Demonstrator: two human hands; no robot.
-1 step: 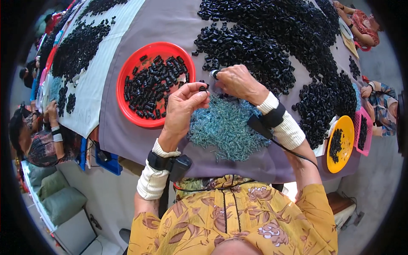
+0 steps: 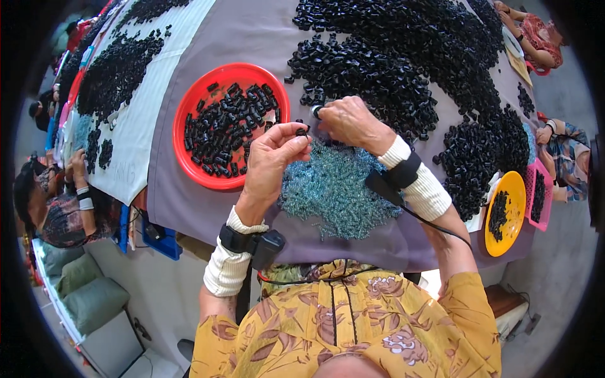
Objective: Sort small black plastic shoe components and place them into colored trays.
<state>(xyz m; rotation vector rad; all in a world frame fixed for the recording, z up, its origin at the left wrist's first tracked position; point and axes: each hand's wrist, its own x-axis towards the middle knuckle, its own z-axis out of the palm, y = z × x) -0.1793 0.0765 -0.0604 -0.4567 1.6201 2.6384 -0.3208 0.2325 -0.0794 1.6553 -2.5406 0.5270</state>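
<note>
My left hand (image 2: 275,160) pinches a small black plastic piece (image 2: 301,132) between thumb and forefinger. Just to its right, my right hand (image 2: 354,123) is closed with its fingers curled down. A pale, dark-edged band (image 2: 316,111) shows at its fingers; anything held beneath them is hidden. Below both hands spreads a heap of tiny bluish, shiny pieces (image 2: 340,195), too fine to name surely. A round red tray (image 2: 181,142) beside my left hand holds many black pieces. Beyond my right hand lies a large pile of loose black plastic pieces (image 2: 372,82).
At the right edge of the grey-covered table (image 2: 208,31) are a yellow plate (image 2: 515,211) and a pink basket (image 2: 543,198), both with black pieces. Other people sit at the left and right. A cable (image 2: 441,230) runs from my right wrist strap.
</note>
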